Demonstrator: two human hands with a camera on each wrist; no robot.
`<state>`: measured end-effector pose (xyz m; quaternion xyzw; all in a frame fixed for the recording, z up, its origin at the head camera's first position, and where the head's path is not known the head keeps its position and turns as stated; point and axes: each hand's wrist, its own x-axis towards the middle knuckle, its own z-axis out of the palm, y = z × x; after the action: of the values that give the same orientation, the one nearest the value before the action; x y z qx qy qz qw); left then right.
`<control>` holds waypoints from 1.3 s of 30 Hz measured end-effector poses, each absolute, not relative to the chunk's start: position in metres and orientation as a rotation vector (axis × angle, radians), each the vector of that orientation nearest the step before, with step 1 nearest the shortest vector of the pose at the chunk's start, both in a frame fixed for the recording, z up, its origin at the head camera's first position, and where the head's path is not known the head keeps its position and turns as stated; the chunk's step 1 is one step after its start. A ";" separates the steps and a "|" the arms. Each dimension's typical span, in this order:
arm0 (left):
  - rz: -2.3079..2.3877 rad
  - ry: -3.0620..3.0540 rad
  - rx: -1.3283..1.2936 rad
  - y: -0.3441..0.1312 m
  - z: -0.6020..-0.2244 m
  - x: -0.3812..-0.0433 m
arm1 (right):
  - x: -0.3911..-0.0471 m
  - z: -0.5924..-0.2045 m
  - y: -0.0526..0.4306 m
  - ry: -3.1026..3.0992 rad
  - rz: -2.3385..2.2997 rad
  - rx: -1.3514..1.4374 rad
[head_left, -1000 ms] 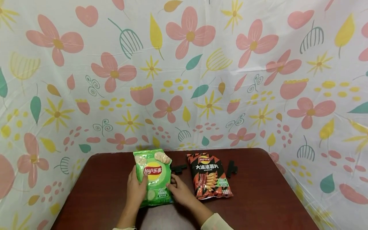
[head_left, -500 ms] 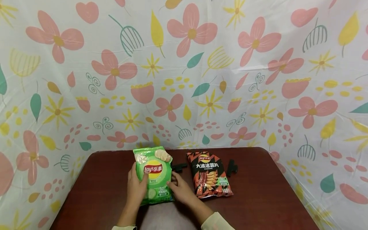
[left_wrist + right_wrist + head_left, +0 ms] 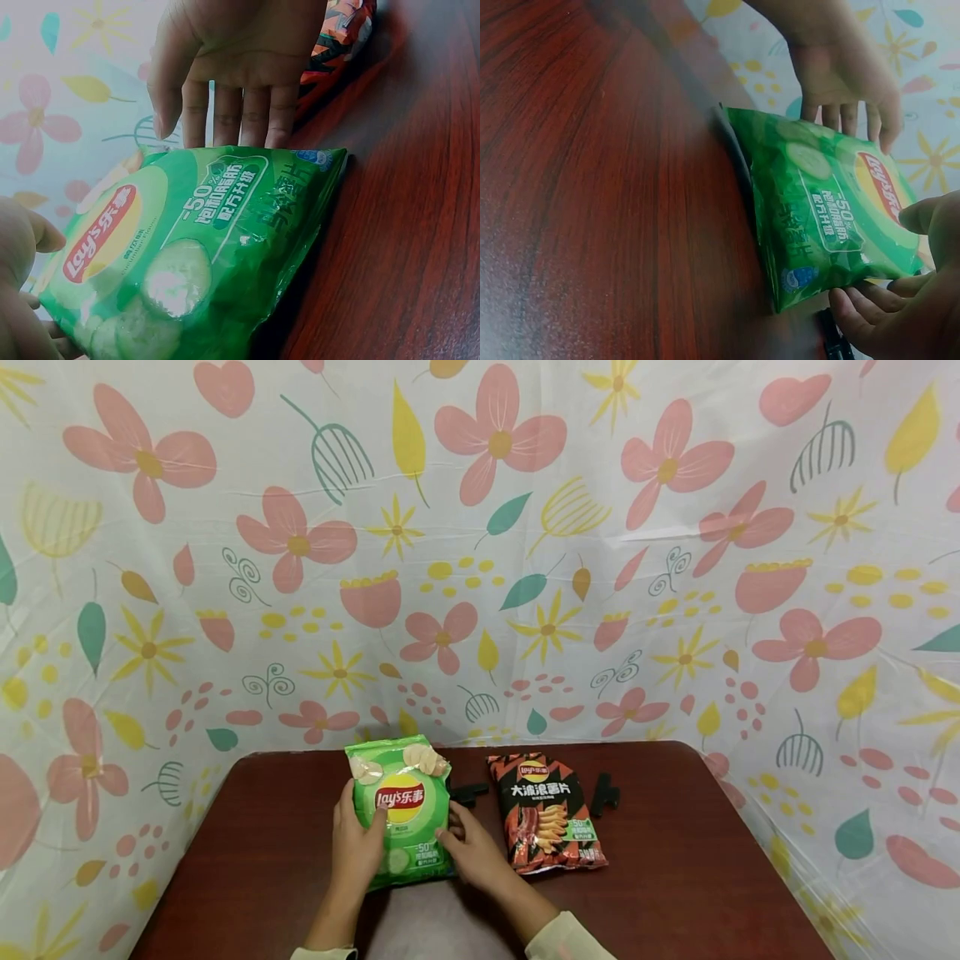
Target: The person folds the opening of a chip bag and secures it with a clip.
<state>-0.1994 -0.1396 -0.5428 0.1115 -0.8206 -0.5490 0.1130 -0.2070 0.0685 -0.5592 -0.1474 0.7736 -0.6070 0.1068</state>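
One green Lay's cucumber chip bag [image 3: 406, 815], which left hand [image 3: 357, 847] and right hand [image 3: 472, 856] are pinching at opposite sides, light, even grip advisable.

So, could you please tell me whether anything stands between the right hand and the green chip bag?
Nothing visible does: the right hand is at the right edge of the green chip bag. A black piece lies just beyond the hand, and the red-and-black chip bag lies to the right, neither in between.
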 end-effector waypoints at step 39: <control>-1.759 -2.133 0.264 -0.126 -0.534 -0.191 | -0.199 -0.555 0.074 2.416 -1.856 -0.425</control>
<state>-0.1913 -0.1258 -0.5339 0.0935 -0.7552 -0.6230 0.1811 -0.1985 0.0737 -0.5553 -0.1381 0.7849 -0.6032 0.0327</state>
